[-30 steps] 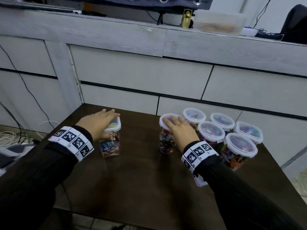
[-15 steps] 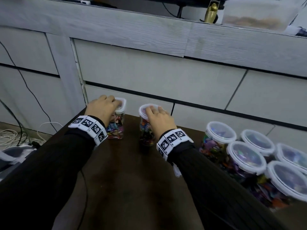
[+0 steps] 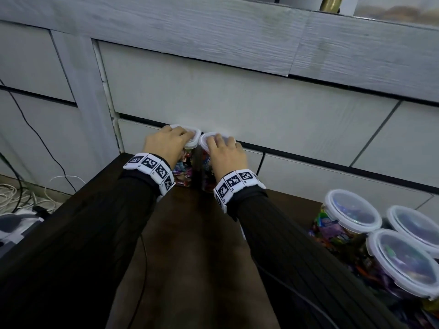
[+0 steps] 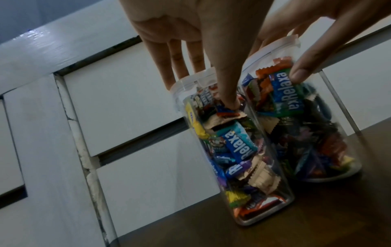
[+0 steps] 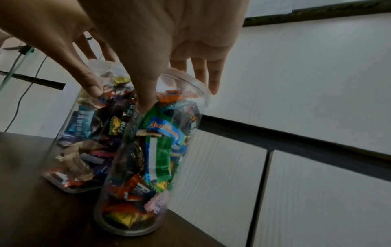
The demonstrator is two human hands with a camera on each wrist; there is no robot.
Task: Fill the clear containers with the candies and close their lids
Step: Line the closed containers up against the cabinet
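Note:
Two clear containers full of wrapped candies stand side by side at the far left corner of the dark table (image 3: 190, 257), both with white lids on. My left hand (image 3: 173, 143) grips the square container (image 3: 186, 162) from above; its thumb is down the near side and its fingers curl over the lid's far edge. In the left wrist view the left hand (image 4: 205, 91) sits on that square container (image 4: 239, 158). My right hand (image 3: 221, 150) grips the round container (image 3: 206, 169) the same way. In the right wrist view the right hand (image 5: 180, 90) caps the round container (image 5: 152, 158), and the square container (image 5: 84, 142) almost touches it.
Three more lidded, candy-filled round containers (image 3: 351, 210) cluster at the table's right edge. A white panelled cabinet (image 3: 237, 103) rises directly behind the two held containers. Cables (image 3: 14, 193) lie on the floor to the left of the table.
Both hands have moved their containers away from me and to the left, bringing them together at the table's back corner. The view has swung left, so the other containers now sit at the right.

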